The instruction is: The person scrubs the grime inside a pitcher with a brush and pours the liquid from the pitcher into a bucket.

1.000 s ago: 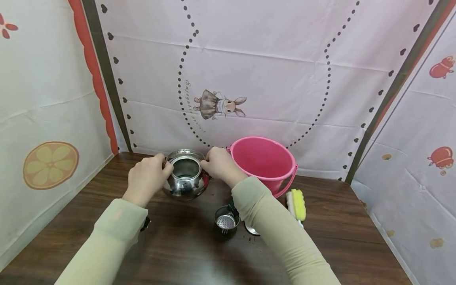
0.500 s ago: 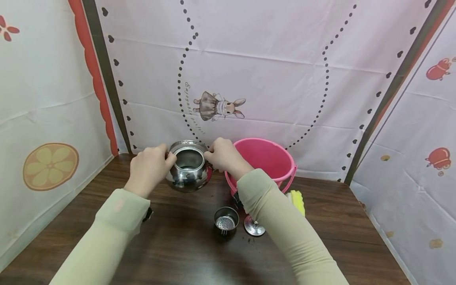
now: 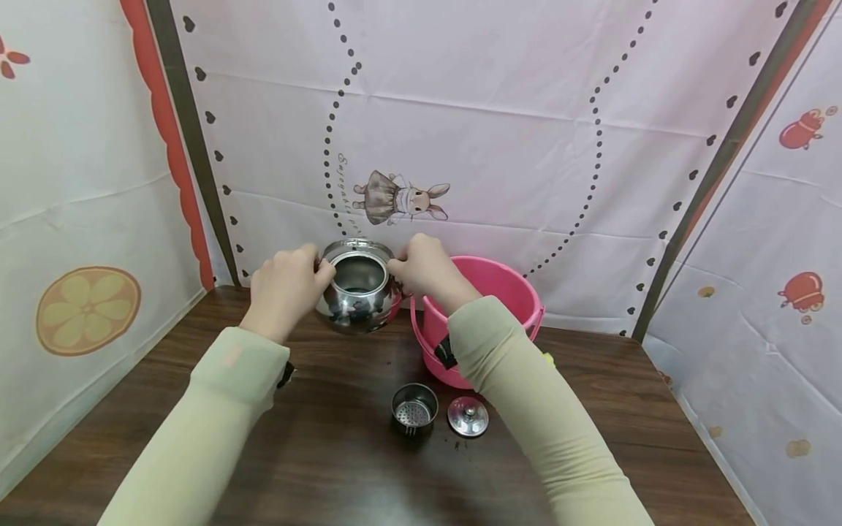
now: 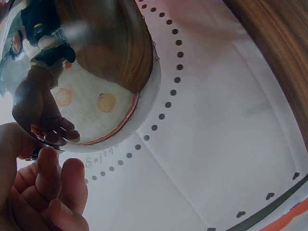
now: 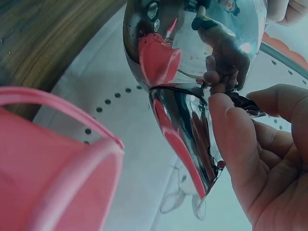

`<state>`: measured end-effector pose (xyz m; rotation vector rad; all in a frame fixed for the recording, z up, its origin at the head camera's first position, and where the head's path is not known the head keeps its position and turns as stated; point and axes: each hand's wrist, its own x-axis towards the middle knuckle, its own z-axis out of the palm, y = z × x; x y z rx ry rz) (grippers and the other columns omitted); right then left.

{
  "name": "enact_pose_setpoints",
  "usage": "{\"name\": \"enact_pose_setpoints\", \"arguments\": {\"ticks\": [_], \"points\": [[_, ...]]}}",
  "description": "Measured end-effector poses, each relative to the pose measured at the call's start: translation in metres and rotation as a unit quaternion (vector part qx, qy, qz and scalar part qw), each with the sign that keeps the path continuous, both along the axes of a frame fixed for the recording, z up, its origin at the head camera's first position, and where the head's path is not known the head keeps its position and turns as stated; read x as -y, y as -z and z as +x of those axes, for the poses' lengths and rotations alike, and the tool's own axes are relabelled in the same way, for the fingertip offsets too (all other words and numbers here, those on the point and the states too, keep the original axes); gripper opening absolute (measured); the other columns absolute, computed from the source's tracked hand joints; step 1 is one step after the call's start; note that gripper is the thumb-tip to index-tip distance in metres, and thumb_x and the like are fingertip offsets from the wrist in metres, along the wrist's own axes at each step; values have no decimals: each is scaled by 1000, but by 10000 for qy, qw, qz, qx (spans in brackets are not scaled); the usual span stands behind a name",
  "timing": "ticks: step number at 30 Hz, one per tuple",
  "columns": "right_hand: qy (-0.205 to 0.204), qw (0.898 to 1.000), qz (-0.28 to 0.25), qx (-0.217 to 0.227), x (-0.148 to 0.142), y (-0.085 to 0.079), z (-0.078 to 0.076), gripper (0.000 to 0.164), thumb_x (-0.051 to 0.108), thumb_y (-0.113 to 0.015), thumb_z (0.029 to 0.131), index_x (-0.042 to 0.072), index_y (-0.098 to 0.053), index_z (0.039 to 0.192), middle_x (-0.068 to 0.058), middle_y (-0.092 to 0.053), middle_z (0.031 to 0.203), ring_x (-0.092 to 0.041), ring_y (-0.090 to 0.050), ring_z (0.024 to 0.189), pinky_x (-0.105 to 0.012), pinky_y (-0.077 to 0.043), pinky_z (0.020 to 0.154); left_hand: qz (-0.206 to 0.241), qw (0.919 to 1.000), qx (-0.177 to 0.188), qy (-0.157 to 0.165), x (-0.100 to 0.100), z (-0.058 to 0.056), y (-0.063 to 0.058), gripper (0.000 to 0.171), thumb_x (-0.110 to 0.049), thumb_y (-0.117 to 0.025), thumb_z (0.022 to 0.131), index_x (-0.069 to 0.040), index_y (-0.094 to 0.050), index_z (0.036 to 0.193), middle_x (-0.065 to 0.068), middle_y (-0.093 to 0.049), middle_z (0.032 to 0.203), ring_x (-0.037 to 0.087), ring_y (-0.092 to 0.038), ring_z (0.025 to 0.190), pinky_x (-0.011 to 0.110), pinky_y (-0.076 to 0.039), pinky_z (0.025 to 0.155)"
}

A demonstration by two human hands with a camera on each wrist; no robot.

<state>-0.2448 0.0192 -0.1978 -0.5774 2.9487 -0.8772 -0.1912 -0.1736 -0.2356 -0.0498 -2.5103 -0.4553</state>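
Observation:
A shiny metal teapot [image 3: 358, 313], its lid off and its round mouth facing me, is held above the back of the table in the head view. My left hand [image 3: 281, 286] grips it at the left side; in the left wrist view, thumb and fingers pinch a small dark piece at the pot's edge. On the opposite side my right hand [image 3: 430, 274] pinches another dark fitting, just above the spout [image 5: 180, 139] in the right wrist view. Immediately right of the pot stands a pink bucket [image 3: 437, 332], partly covered by the right forearm.
A perforated metal strainer cup [image 3: 414, 410] and a round metal lid [image 3: 468, 417] lie on the brown table [image 3: 329, 467], with dark specks near the lid. A yellow sponge [image 3: 549, 359] barely shows behind my right sleeve. Printed cloth walls surround the table's back and sides.
Both hands have raised the teapot and carried it slightly right, closer to the bucket. The lid has come into full view, while the sponge is now mostly covered by the right sleeve.

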Motion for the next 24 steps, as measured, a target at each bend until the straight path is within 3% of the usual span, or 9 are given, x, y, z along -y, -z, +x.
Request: {"name": "enact_pose_setpoints", "arguments": {"ticks": [7,11,17,24], "points": [[128,9995,-281,56,-16,-11,-5,31,18,-54,90,0,-64,66,-17,-68,67,-25,-70,61,-28,-52,50,-10,9999,-77,95,-17,-11,-8,24,-21,-43,91,-10,-45,70,10,-52,65,31,-50,58,42,-37,49],[150,9989,-436,100,-28,-16,-8,31,16,-53,90,-1,-62,65,-16,-64,62,-29,-70,65,-33,-55,55,-13,9999,31,105,-27,-17,-13,24,-23,-41,93,-9,-48,75,13,-57,76,37,-57,69,49,-43,56],[317,9973,-638,187,-45,-26,-12,29,14,-50,91,-3,-65,73,-12,-62,64,-25,-69,62,-31,-55,54,69,9995,107,299,-44,-28,-21,25,-24,-41,96,-6,-58,94,16,-63,97,40,-61,88,53,-47,67],[581,9963,-626,88,-66,-36,-15,32,14,-49,91,-7,-66,74,-13,-63,65,-26,-70,61,-34,-56,56,157,9983,50,558,-68,-36,-32,24,-22,-42,96,-5,-55,86,18,-61,92,37,-61,89,51,-48,69]]}}
